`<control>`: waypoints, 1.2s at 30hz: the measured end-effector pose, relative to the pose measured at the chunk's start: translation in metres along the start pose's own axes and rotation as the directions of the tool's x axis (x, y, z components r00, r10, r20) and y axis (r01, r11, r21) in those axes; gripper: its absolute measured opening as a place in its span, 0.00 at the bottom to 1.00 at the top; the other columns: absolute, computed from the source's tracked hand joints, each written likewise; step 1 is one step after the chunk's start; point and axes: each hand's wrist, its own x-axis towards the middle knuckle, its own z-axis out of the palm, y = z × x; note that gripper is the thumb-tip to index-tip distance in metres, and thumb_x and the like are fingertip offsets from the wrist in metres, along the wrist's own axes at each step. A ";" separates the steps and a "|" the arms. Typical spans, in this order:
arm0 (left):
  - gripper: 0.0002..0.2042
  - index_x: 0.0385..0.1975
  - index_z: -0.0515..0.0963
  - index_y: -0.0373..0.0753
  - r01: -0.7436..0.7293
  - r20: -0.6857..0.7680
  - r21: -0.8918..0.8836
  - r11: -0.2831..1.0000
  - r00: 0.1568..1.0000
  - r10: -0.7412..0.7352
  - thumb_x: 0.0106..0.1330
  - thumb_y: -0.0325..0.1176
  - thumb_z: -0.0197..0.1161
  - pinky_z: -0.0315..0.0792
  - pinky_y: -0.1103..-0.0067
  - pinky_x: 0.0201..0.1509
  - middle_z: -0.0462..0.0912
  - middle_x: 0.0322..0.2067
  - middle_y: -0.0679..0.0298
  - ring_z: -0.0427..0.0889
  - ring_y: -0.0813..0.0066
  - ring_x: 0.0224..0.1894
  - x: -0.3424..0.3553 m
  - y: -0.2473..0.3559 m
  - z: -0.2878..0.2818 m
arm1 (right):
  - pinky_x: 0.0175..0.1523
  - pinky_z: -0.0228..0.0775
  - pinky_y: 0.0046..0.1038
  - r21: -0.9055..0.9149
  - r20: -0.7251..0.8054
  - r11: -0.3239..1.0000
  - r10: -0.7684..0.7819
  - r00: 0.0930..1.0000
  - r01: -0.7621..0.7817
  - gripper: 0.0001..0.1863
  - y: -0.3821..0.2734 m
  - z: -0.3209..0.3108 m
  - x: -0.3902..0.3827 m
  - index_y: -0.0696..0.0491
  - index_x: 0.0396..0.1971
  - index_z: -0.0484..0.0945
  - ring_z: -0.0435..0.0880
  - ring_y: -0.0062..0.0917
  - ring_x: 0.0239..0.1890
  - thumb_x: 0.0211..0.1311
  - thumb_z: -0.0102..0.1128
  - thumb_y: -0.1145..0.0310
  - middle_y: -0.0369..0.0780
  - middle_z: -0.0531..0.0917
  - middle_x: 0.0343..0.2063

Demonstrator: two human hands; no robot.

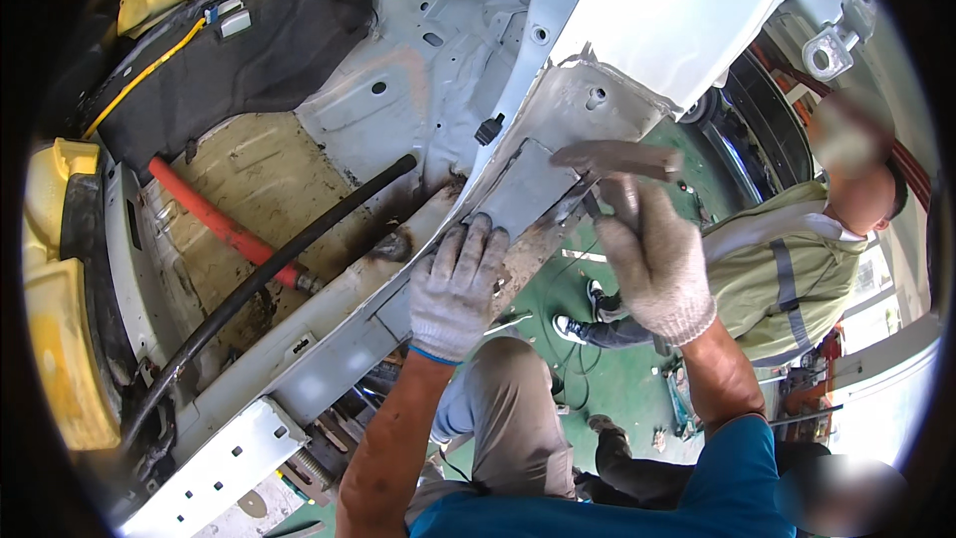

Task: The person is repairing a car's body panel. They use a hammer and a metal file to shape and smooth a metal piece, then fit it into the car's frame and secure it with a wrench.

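- Grey flat sheet-metal patch [526, 184] lies on the long pale-grey metal sill [334, 369], just below the white curved body panel [687, 10]; it seems to be the piece that you are hammering.
- Your left hand [456, 279], gloved in whitish knit, is open, with the fingers nearly straight and close together; it grips nothing, and its fingertips rest at the lower end of the patch.
- Your right hand [657, 259], gloved also, is closed round the brown, rusty-looking metal hammer [632, 158]; the head is over the patch's right edge; whether it touches, I cannot tell.
- Better to strike with short, flat blows; press the patch evenly, and hold your left fingers out of the hammer's path.
- Mind the person in the olive-green jacket [772, 269] at your right; swing narrowly.
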 end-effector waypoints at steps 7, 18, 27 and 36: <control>0.26 0.64 0.80 0.40 -0.022 -0.037 -0.022 1.000 0.999 0.021 0.63 0.31 0.67 0.73 0.62 0.59 0.83 0.66 0.55 0.82 0.56 0.63 -0.001 -0.003 0.001 | 0.37 0.80 0.41 -0.086 0.109 0.995 0.067 0.992 -0.057 0.20 0.002 -0.006 0.000 0.58 0.61 0.76 0.89 0.55 0.33 0.73 0.64 0.71 0.55 0.85 0.27; 0.25 0.63 0.81 0.39 -0.029 -0.084 0.008 1.000 0.996 0.030 0.64 0.32 0.69 0.73 0.61 0.62 0.83 0.65 0.55 0.80 0.56 0.63 -0.010 -0.005 0.007 | 0.43 0.76 0.27 -0.006 0.082 0.997 0.077 0.994 -0.077 0.22 0.000 -0.011 -0.009 0.64 0.63 0.78 0.76 0.19 0.33 0.73 0.65 0.74 0.41 0.80 0.30; 0.24 0.61 0.84 0.38 0.002 -0.088 0.073 0.997 0.996 0.005 0.64 0.35 0.69 0.76 0.61 0.56 0.83 0.62 0.57 0.81 0.58 0.59 -0.012 0.000 0.008 | 0.39 0.85 0.38 0.199 0.287 0.974 0.048 0.957 -0.109 0.27 0.043 0.040 -0.071 0.58 0.58 0.80 0.92 0.47 0.35 0.69 0.75 0.54 0.51 0.88 0.34; 0.32 0.67 0.78 0.40 -0.028 -0.213 0.022 0.999 0.977 0.032 0.57 0.31 0.72 0.76 0.51 0.54 0.79 0.62 0.50 0.81 0.44 0.56 -0.026 -0.006 0.022 | 0.37 0.82 0.44 -0.066 0.271 0.992 -0.090 0.958 0.112 0.24 0.037 0.074 -0.065 0.57 0.55 0.79 0.89 0.48 0.35 0.68 0.72 0.56 0.48 0.86 0.35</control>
